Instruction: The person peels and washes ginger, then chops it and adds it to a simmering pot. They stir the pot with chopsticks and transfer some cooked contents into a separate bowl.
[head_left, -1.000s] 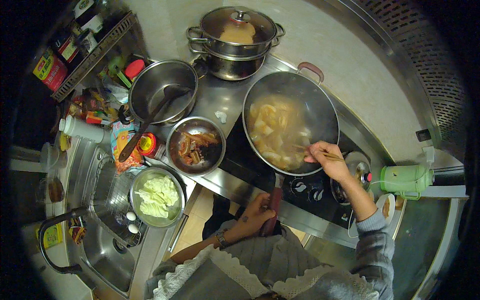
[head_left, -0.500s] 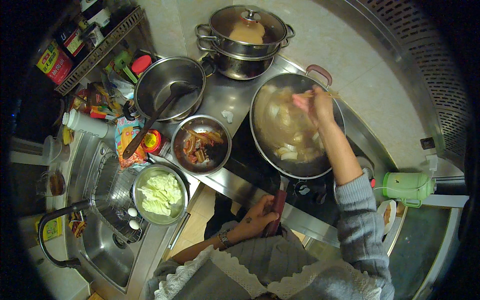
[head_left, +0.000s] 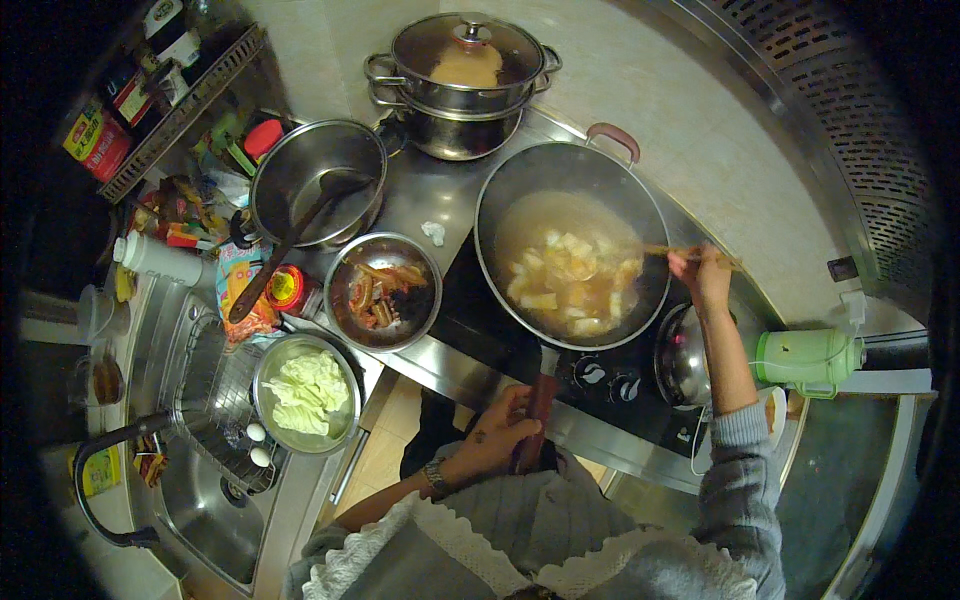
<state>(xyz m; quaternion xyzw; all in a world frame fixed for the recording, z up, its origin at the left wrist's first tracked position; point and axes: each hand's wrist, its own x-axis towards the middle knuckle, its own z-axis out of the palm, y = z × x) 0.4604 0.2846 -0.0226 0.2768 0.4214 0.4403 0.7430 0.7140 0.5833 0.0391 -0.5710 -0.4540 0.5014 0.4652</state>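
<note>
At the wok's near side, my left hand point(head_left: 503, 432) is closed around its red-brown handle point(head_left: 538, 408). The large wok point(head_left: 484, 265) sits on the black stove and holds brownish broth with pale, yellowish chunks point(head_left: 575, 262) gathered in the middle. Over the wok's right rim, my right hand point(head_left: 703, 277) is closed on thin wooden chopsticks point(head_left: 657, 249). Their tips point left to the broth; whether they dip in is hard to make out. Some steam hazes the wok.
Left of the wok stand a metal bowl of brown-red food point(head_left: 384, 300), a bowl of cabbage leaves point(head_left: 306, 393) and a pot point(head_left: 318, 180) with a dark ladle. A lidded steamer point(head_left: 460, 95) stands behind. A round lidded pan point(head_left: 683, 357) and green kettle point(head_left: 808, 358) are at right.
My right hand has moved right and nearer, from above the wok's inside to its right rim. The chunks now show heaped in the middle. My left hand keeps its hold on the handle.
</note>
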